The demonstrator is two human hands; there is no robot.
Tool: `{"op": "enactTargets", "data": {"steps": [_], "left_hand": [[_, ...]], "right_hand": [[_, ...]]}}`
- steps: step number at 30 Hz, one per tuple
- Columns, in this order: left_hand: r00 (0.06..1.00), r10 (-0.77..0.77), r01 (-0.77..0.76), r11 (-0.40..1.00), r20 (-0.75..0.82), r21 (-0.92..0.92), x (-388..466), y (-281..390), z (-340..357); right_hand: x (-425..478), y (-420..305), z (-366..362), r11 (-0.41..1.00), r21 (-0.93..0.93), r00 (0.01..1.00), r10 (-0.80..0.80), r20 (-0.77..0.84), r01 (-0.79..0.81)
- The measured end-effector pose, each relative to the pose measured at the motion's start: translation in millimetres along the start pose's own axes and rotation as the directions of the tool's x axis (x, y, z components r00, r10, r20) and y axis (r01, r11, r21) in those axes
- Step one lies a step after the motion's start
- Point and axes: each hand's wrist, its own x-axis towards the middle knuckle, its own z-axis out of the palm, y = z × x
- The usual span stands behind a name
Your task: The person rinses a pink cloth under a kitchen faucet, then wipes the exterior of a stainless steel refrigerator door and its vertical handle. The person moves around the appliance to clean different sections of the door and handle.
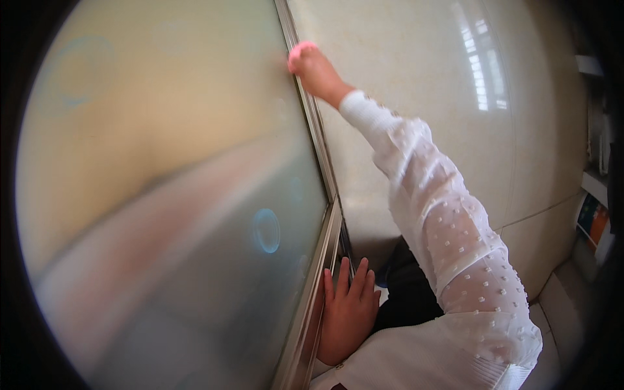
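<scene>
My right hand (319, 70) grips a small pink object, perhaps a cloth or sponge (302, 48), at the metal frame (312, 114) of a frosted glass door panel (234, 122). Most of the pink object is covered by my fingers, and the hand is slightly blurred. Lower down, my left hand (347, 317) lies flat against the lower stretch of the frame, back of the hand towards me. Its fingers are spread and hold nothing. Pale blue bubble prints (266, 231) decorate the glass.
A glossy beige tiled wall (414, 58) stands right of the frame and reflects a window. Shelves (594, 187) with what look like books (592, 222) line the far right edge. My dark-clothed leg (409, 287) shows below my right arm.
</scene>
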Motion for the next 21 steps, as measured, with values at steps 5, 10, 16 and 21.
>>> {"op": "enactTargets", "data": {"steps": [5,10,16,21], "left_hand": [[0.945,-0.112,0.033,0.968,-0.308,-0.250,11.0,12.7,-24.4],[0.814,-0.417,0.061,0.754,-0.404,-0.655,1.9,7.4,-32.3],[0.805,-0.467,0.017,0.633,-0.365,-0.774,2.2,-0.5,-20.6],[0.807,-0.415,-0.072,0.638,-0.421,-0.767,-1.0,-7.3,-6.9]], "right_hand": [[-82.5,-34.1,-14.0,0.988,0.139,0.984,0.048,0.170,-0.072],[-88.0,-50.7,-57.4,0.923,0.298,0.833,0.042,0.551,-0.244],[-75.9,-41.8,-149.2,0.474,0.333,0.559,0.488,0.670,-0.815],[-68.1,-24.9,-211.5,0.405,0.437,0.596,0.540,0.594,-0.803]]}}
